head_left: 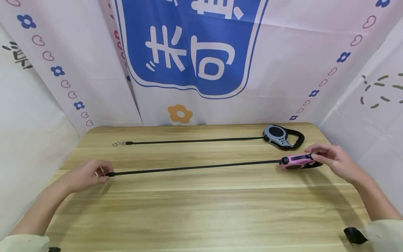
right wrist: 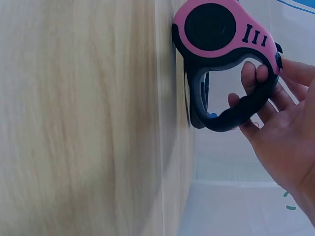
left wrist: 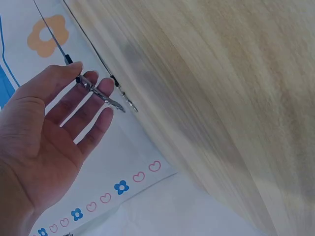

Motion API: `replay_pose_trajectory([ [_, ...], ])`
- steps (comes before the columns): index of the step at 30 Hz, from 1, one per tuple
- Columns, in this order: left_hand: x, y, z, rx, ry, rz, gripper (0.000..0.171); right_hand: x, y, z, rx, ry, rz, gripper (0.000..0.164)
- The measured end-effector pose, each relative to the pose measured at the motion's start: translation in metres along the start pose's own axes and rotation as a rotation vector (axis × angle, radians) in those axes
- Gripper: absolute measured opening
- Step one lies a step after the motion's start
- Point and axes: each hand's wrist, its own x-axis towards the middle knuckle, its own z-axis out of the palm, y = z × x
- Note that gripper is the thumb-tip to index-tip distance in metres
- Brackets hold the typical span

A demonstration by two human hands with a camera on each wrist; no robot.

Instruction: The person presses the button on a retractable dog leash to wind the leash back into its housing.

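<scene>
My right hand (head_left: 330,159) grips the black handle loop of a pink retractable dog leash (head_left: 296,161), its fingers curled through the loop in the right wrist view. Out of that pink case (right wrist: 241,29) a black strap (head_left: 195,168) runs taut to the left. At its far end my left hand (head_left: 89,175) pinches the strap's end between thumb and finger, and the metal snap hook (left wrist: 101,93) lies across the fingers. Behind it on the table lies a grey retractable leash (head_left: 273,134), its strap (head_left: 195,141) drawn out straight to a silver hook (head_left: 119,144).
The wooden table (head_left: 201,213) spreads under both hands. A white printed cloth (head_left: 283,63) with a blue panel hangs at the table's back edge, and pale cloth stands at both sides. Black wrist gear (head_left: 355,235) shows by the right sleeve.
</scene>
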Motion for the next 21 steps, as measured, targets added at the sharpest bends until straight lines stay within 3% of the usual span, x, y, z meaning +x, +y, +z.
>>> replay_pose_trajectory([
  [10, 0.0053, 0.0065, -0.0022, 0.086, 0.109, -0.025, 0.015, 0.0025, 0.0035, 0.0013, 0.014, 0.090, 0.036, 0.027],
  [16, 0.0070, 0.0097, -0.0043, 0.151, 0.165, -0.034, 0.018, 0.0031, 0.0018, -0.0015, 0.073, 0.100, 0.053, 0.030],
  [21, 0.0063, 0.0097, -0.0037, 0.122, 0.219, -0.039, 0.019, 0.0030, 0.0008, -0.0046, 0.117, 0.099, 0.080, 0.033],
])
